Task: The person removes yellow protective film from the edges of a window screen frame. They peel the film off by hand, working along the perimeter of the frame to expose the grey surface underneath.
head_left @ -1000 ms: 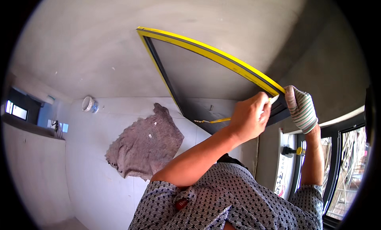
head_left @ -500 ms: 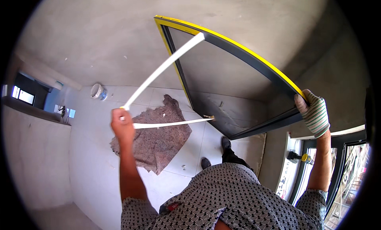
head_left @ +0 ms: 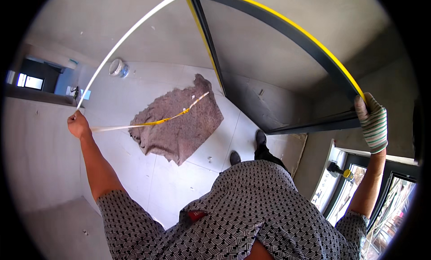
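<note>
Head view is showing the left hand (head_left: 79,124) stretching far out to the person's side, its bare fingers closing into a fist around a white strip (head_left: 126,41). One length of the strip is arcing up from the fist to the far upper corner of a dark frame (head_left: 294,34) at the top edge of the picture. The other length is trailing back toward the middle — twisting to show its yellow face — and is passing in front of a brown cloth (head_left: 186,141); whether it is touching the cloth, I cannot tell.

The right hand (head_left: 371,121), wearing a striped glove, is gripping the frame's near upper corner, thumb and fingers wrapping around it. The frame is standing on the floor to the person's front right, a yellow band (head_left: 315,41) running along its upper outer edge.

The cloth is lying crumpled on the pale floor, and beyond it a white bucket (head_left: 116,68) is sitting near the wall. Below, two dark shoes (head_left: 235,157) are showing beside the frame's lower end, and the patterned shirt (head_left: 251,201) is filling the lower middle.
</note>
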A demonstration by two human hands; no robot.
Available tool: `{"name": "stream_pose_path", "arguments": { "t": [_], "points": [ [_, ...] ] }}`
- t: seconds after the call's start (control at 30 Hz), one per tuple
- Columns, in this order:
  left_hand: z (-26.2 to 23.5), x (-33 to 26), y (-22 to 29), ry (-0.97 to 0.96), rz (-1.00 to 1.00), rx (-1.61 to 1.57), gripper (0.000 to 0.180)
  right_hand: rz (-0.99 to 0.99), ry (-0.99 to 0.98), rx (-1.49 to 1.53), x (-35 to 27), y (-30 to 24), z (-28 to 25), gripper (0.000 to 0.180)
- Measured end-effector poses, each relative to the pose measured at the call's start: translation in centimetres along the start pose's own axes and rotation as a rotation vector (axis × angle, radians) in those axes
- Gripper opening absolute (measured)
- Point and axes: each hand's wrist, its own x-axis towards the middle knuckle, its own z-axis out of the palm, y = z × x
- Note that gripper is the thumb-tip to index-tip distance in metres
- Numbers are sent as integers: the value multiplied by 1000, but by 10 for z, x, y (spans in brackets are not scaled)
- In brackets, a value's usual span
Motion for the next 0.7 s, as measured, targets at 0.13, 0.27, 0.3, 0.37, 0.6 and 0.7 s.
{"name": "stream_pose_path", "arguments": {
  "t": [0.13, 0.27, 0.3, 0.37, 0.6, 0.7],
  "points": [
    [-18, 16, -33, 1, -473, 10, 51, 33, 3, -63, 2, 12, 0, 48],
    [-53, -37, -76, 94, -225, -308, 38, 28, 33, -7, 3, 17, 0, 45],
    [-60, -51, -75, -4, -273, -403, 32, 21, 39, -22, 2, 18, 1, 44],
    [-78, -88, -65, -189, -396, -574, 21, 24, 10, 12, 1, 18, 1, 41],
    [-100, -161, 49, -377, -148, -839, 15, 68, -5, 31, 0, 7, 2, 35],
    [-97, -160, 89, -456, -67, -878, 18, 94, -32, 164, -4, -6, 5, 34]
  ]
}}
